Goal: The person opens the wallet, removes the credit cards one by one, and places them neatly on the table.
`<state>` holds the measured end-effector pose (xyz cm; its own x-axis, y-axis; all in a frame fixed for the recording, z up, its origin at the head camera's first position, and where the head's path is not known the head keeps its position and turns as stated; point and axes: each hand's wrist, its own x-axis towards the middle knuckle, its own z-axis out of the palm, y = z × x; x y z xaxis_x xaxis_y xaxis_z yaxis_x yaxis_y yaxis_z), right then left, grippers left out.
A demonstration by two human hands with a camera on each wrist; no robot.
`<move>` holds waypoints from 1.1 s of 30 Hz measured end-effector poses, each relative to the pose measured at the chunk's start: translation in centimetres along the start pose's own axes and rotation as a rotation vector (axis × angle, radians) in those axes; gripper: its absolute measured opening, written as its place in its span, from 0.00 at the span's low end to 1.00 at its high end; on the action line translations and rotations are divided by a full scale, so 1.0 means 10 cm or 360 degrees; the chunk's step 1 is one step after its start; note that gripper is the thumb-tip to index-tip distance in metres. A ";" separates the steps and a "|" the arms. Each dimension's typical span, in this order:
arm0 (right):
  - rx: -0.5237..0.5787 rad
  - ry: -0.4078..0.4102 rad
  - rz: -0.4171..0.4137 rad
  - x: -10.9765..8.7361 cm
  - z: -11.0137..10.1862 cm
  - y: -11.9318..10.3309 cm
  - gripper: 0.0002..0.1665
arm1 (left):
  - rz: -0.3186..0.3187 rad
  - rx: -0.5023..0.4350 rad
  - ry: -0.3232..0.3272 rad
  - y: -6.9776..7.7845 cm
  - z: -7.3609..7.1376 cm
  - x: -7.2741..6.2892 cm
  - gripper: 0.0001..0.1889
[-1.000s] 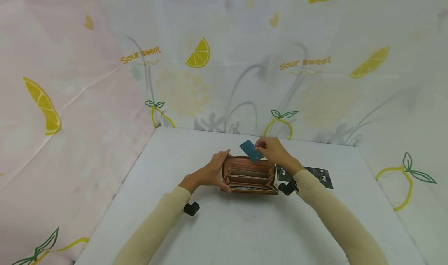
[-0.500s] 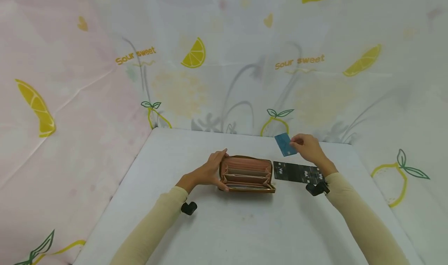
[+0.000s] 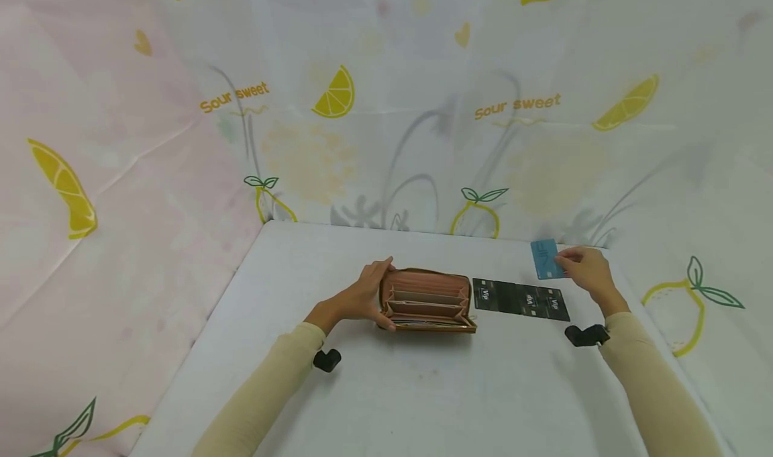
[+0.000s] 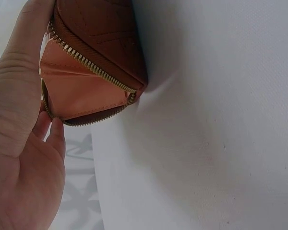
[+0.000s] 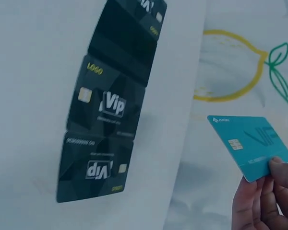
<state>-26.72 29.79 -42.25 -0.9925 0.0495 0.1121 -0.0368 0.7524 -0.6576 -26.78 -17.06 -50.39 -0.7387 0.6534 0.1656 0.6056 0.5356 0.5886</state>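
A brown zip-around wallet [image 3: 426,299] lies unzipped on the white table, its pink-beige compartments facing up. My left hand [image 3: 361,297] grips its left end, thumb at the near edge and fingers at the far edge; the left wrist view shows the brass zipper teeth of the wallet [image 4: 86,86] beside the thumb. My right hand [image 3: 586,268] pinches a teal VIP card [image 3: 545,259] by its right edge, raised near the table's back right. In the right wrist view the chip and lettering of the card [image 5: 254,146] show, with the thumb over one corner.
Several black VIP cards [image 3: 519,299] lie edge to edge in a row on the table [image 3: 410,390], right of the wallet. A lemon-print cloth [image 3: 386,141] rises behind the table and at both sides.
My right hand has carried the teal card rightward, from above the wallet to beyond the black cards, which now show uncovered. My left hand stays on the wallet.
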 end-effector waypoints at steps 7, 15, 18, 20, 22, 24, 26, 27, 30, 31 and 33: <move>-0.0029 0.0012 0.0206 -0.07 -0.06 0.40 0.19 | 0.0002 0.0000 -0.0003 -0.02 0.00 0.01 0.75; -0.0209 -0.0018 0.0466 -0.24 -0.12 0.69 0.20 | -0.0017 -0.0028 0.0003 -0.04 0.00 0.02 0.75; -0.0195 -0.0029 0.0544 -0.27 -0.11 0.79 0.21 | -0.0014 -0.0013 -0.0010 -0.05 0.01 0.02 0.75; -0.0164 -0.0030 0.0598 -0.28 -0.10 0.83 0.22 | -0.0011 -0.0008 -0.0013 -0.05 0.01 0.02 0.75; -0.0121 -0.0026 0.0654 -0.28 -0.09 0.86 0.22 | -0.0013 -0.0007 -0.0010 -0.05 0.01 0.02 0.75; -0.0094 -0.0032 0.0703 -0.28 -0.08 0.86 0.23 | -0.0010 -0.0012 -0.0004 -0.05 0.01 0.02 0.75; -0.0088 -0.0042 0.0739 -0.27 -0.07 0.86 0.23 | -0.0009 -0.0015 -0.0002 -0.05 0.01 0.01 0.75; -0.0088 -0.0048 0.0758 -0.27 -0.06 0.87 0.23 | -0.0004 -0.0019 0.0000 -0.05 0.01 0.01 0.75; -0.0087 -0.0056 0.0802 -0.27 -0.04 0.89 0.23 | -0.0016 -0.0012 -0.0009 -0.04 0.00 0.02 0.75; -0.0076 -0.0046 0.0819 -0.27 -0.03 0.90 0.23 | -0.0014 -0.0006 -0.0008 -0.04 0.00 0.02 0.75; -0.0076 -0.0027 0.0842 -0.27 -0.01 0.91 0.22 | -0.0018 -0.0002 -0.0008 -0.04 0.00 0.02 0.75</move>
<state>-24.36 36.59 -48.45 -0.8758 0.4199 -0.2382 0.4743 0.6566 -0.5865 -27.13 -17.13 -50.58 -0.7440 0.6499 0.1551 0.5970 0.5423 0.5912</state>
